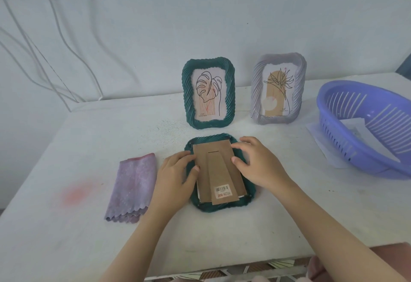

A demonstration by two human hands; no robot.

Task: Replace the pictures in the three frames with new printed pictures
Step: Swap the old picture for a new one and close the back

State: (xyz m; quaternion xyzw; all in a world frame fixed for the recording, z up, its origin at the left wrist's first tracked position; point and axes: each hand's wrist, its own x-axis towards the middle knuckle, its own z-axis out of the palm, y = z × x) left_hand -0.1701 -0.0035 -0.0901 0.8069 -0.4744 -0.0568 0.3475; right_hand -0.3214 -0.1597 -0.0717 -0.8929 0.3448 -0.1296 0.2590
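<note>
A dark green frame (250,195) lies face down on the white table (66,170) in front of me. Its brown cardboard back (219,168) with a fold-out stand and a barcode sticker faces up, slightly askew, with a white sheet edge showing at its lower left. My left hand (175,175) rests on the frame's left side, thumb touching the cardboard edge. My right hand (258,161) lies on the right side, thumb and fingertips pressing the cardboard. Behind stand a second green frame (209,93) with a leaf drawing and a grey frame (278,89) with a plant drawing.
A folded purple cloth (132,187) lies left of the flat frame. A purple plastic basket (364,126) sits tilted at the right on white papers (320,137). White cables (55,70) hang on the wall at the back left. The table's near edge is close to me.
</note>
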